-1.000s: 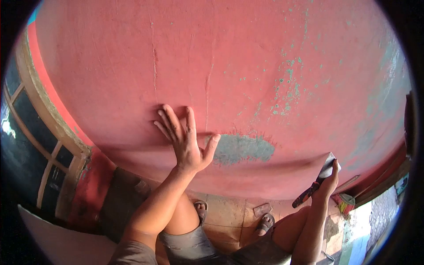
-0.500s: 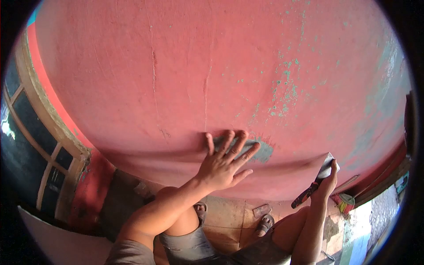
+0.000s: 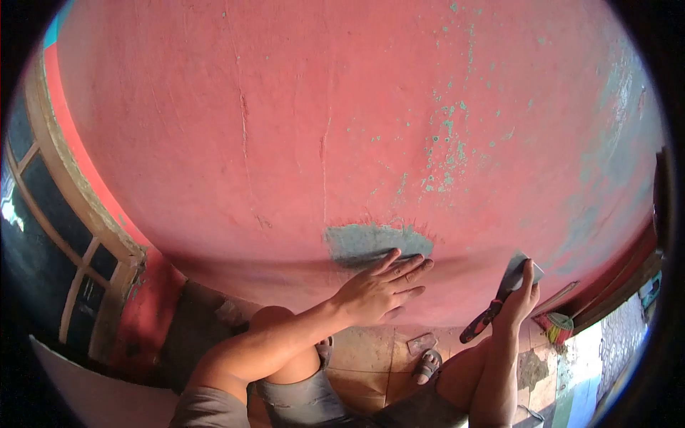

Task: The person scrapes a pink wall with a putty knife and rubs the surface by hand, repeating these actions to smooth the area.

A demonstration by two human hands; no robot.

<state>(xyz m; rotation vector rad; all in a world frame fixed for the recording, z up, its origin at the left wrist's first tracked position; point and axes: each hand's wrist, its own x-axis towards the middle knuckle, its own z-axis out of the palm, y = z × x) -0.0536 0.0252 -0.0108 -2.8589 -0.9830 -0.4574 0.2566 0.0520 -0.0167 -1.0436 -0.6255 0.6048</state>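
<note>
Head view: lower part of a pink wall (image 3: 285, 171) with a grey patch (image 3: 371, 241). The left hand (image 3: 382, 289) has its grip released, fingers spread, fingertips at the patch's lower edge; contact with the wall cannot be told. The right hand (image 3: 519, 299) has its grip clenched on a scraper (image 3: 511, 278), right of the patch, blade tilted upward, black-and-red handle pointing down-left. Beyond the right hand, a broom (image 3: 559, 327) lies near the wall's foot; a sandal (image 3: 427, 366) rests on the tiled floor (image 3: 360, 349).
</note>
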